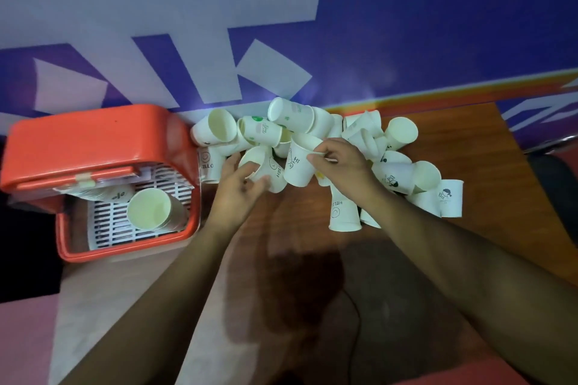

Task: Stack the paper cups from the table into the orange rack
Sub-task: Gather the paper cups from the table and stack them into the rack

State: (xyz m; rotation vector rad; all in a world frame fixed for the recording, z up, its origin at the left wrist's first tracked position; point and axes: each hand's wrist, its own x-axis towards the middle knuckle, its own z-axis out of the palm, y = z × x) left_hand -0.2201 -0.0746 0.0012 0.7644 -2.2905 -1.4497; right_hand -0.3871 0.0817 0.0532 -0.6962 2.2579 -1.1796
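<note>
Nesting works best if the right hand (339,162), pinching the "Hi" cup (298,164) at its rim, lowers it squarely into the "HELLO" cup (264,170) gripped by the left hand (240,186), before adding both to the 1 stack (150,208) in the orange rack (93,141).

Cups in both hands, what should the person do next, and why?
Probably slide the cup held by the right hand into the cup in the left hand. Each hand grips one paper cup, the HI cup and the HELLO cup, close together above the table. Nesting them first makes one stack to carry to the orange rack, where stacked cups already sit.
</note>
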